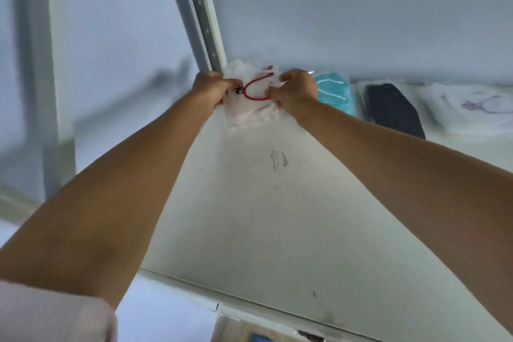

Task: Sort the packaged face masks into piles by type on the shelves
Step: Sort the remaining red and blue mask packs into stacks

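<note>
At the far left of the scene a grey slotted upright of the shelving runs up from the back corner of the pale shelf. Just in front of its foot, the left hand has its fingers curled onto the left edge of a pile of white packaged masks, pinching the wrapper near a small dark tangle of cord. A red ear loop curves across the top packet between the two hands. The right hand closes its grip on the pile's right edge, fingers folded over the plastic. Both arms reach far in, so the pile sits at the back of the shelf, close against the wall.

Just right of that hand lies a teal mask packet, nearly touching the wrist. Further right come a black mask packet and then a stack of white packets with a faint purple loop, each apart from its neighbour.

The main risk, as it appears, is the slippery wrapping: if either hand lets go unevenly, the top packets could slide forward off the loose heap or spill sideways. The right wrist is close enough to the teal packet that drawing back carelessly might drag it into the white pile and mix the types. The loose red loop could also snag a finger and pull a packet out.
</note>
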A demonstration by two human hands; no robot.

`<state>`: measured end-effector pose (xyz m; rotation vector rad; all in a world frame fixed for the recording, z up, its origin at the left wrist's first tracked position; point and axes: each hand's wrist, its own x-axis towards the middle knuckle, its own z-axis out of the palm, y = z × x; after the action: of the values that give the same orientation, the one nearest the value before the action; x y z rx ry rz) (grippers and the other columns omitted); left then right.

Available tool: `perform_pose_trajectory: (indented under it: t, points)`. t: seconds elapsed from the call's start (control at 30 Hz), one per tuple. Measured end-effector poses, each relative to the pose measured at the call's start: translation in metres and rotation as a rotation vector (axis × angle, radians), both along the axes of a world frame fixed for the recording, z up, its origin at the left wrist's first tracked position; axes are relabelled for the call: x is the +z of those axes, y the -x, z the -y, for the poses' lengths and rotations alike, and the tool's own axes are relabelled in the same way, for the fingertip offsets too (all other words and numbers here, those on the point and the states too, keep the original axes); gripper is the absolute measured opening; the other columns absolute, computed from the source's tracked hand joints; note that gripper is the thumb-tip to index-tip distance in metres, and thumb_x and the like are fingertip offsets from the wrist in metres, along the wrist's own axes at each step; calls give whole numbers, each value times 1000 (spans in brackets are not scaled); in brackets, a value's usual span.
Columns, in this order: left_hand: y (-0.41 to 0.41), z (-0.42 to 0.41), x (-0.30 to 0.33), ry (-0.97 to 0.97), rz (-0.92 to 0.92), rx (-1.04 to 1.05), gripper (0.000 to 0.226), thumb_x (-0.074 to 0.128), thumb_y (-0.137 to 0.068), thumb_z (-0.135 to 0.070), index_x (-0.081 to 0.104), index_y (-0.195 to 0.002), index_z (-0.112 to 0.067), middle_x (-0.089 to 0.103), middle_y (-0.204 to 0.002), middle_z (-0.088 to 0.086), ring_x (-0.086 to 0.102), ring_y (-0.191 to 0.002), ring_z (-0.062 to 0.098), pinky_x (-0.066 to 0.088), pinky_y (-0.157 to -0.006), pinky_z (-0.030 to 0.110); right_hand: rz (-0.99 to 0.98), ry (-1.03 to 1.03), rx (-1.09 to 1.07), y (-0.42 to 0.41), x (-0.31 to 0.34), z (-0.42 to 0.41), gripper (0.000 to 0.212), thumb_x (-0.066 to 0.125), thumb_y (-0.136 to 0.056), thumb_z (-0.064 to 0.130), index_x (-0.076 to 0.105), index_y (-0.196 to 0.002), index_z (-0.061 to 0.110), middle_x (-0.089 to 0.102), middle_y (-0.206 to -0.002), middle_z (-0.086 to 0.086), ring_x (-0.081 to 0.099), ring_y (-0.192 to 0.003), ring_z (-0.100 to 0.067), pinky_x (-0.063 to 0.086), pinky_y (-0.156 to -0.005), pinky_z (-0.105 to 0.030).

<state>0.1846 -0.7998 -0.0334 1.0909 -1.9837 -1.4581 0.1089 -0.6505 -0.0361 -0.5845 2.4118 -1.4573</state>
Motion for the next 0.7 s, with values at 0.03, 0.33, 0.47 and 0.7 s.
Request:
perform_pose_trajectory:
  t: [0.03,0.33,0.47,0.7]
  points:
    - [9,11,-4,28,12,23,36,84,-66,-16,69,-98,-5,72,-98,11,70,-88,24,59,-81,36,-24,-8,-13,5,0,8,40,74,-76,24,60,-113,14,68,-111,-9,65,-103,-26,53,-91,-37]
    - [57,31,-37,564,378,-5,60,73,-80,-34,49,-130,-12,59,-128,9,55,-118,29,45,-92,33,-402,-259,61,33,-19,35,48,68,-86,16,44,-127,8,48,-129,-12,52,-116,-31,43,-90,-34]
    - [58,18,-28,766,360,2,55,66,-84,-32,49,-134,-16,48,-138,11,44,-128,29,40,-101,39,-552,-319,77,38,-7,7,43,60,-89,25,47,-128,13,43,-131,-10,52,-113,-32,43,-87,-36]
    - [38,-86,20,964,312,-250,32,47,-94,-36,67,-116,-23,62,-124,6,59,-111,29,44,-97,38,-668,-545,91,63,20,-136,44,51,-93,32,49,-135,20,43,-137,-9,43,-126,-30,38,-100,-38]
